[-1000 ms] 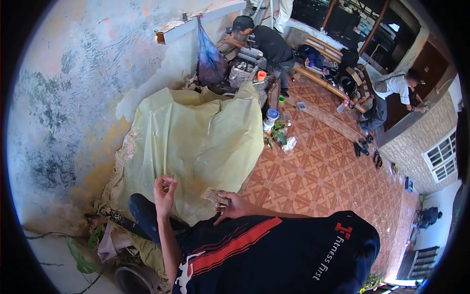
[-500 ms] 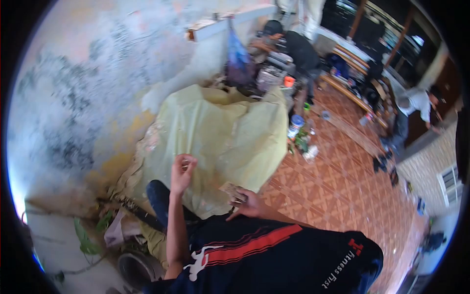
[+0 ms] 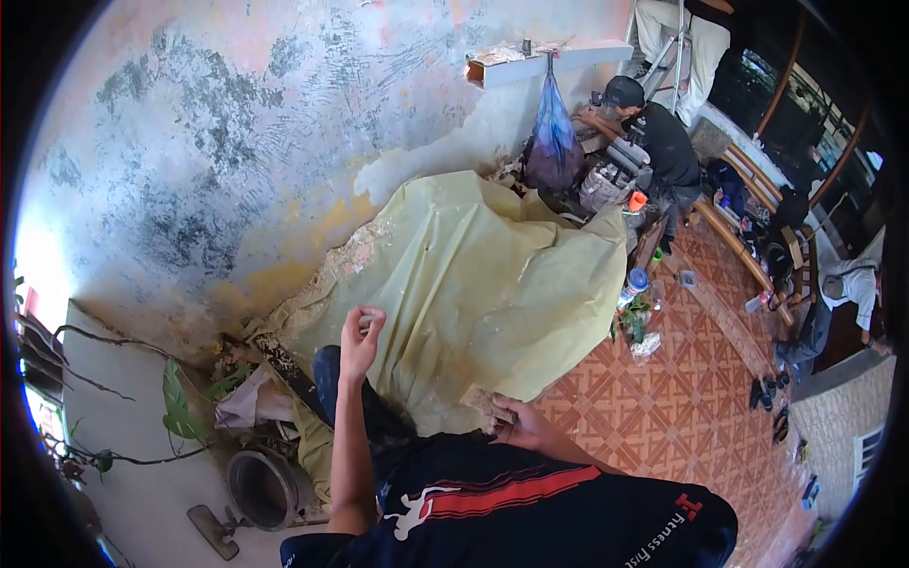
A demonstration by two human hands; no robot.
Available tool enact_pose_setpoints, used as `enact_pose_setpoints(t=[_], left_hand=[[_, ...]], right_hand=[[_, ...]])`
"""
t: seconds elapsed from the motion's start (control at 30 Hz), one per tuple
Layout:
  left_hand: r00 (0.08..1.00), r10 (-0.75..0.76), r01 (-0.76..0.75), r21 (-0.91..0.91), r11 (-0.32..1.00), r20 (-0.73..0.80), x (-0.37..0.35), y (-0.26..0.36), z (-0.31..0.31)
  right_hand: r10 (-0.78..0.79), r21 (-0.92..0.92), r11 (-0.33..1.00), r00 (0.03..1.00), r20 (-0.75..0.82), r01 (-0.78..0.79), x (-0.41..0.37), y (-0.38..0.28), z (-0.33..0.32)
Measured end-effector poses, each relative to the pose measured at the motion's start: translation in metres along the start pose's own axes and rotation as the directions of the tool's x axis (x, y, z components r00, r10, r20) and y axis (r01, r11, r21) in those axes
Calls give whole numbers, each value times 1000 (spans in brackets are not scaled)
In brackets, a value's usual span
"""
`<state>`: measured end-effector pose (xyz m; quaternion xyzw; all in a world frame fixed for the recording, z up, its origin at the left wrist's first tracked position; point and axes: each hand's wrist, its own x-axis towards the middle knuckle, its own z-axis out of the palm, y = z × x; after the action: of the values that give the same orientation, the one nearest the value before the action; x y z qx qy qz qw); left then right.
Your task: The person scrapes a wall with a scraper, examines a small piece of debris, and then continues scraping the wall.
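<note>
My left hand (image 3: 360, 339) is raised in front of the draped yellow-green sheet (image 3: 497, 293). Its fingers curl toward the thumb in a loose ring, and I see nothing in them. Lower and to the right, close to my dark shirt, my right hand (image 3: 521, 425) grips a flat tan piece (image 3: 487, 403) with a rough, worn surface. The frames do not show its exact kind. The sheet spreads below and beyond both hands, covering a heap along the wall. My leg (image 3: 327, 379) stands at the sheet's near left edge.
A stained, peeling wall (image 3: 227, 161) runs along the left. One person in a black cap (image 3: 625, 92) bends over a cluttered pile; another stands on a ladder (image 3: 674, 57). Nearby are a blue bag (image 3: 555, 123), wooden bench (image 3: 734, 246), plank (image 3: 724, 322) and grey bucket (image 3: 262, 489).
The view has turned left and become sharper, so the scene sits farther right. The ladder and the person on it show more fully. My right hand still holds the flat piece.
</note>
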<state>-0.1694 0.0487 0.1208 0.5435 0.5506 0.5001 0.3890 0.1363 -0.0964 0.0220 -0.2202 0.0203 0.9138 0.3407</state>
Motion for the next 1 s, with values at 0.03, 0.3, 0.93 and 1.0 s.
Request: enact_pose_setpoints(t=[0.03,0.3,0.93,1.0], left_hand=[[1000,-7,7,1,1000,-2,-5,-2,-3],[987,-156,154,35,987,46,-33,-15,-12],[986,-126,123,35,992,107,-38,-8,10],[983,-149,145,46,988,104,-42,-10,12]], right_hand=[[0,-33,999,1000,28,1,-5,0,13],[-71,144,984,972,-225,106,-10,36,1],[2,132,991,966,-257,33,-16,71,7],[-64,68,994,967,-246,83,-17,76,6]])
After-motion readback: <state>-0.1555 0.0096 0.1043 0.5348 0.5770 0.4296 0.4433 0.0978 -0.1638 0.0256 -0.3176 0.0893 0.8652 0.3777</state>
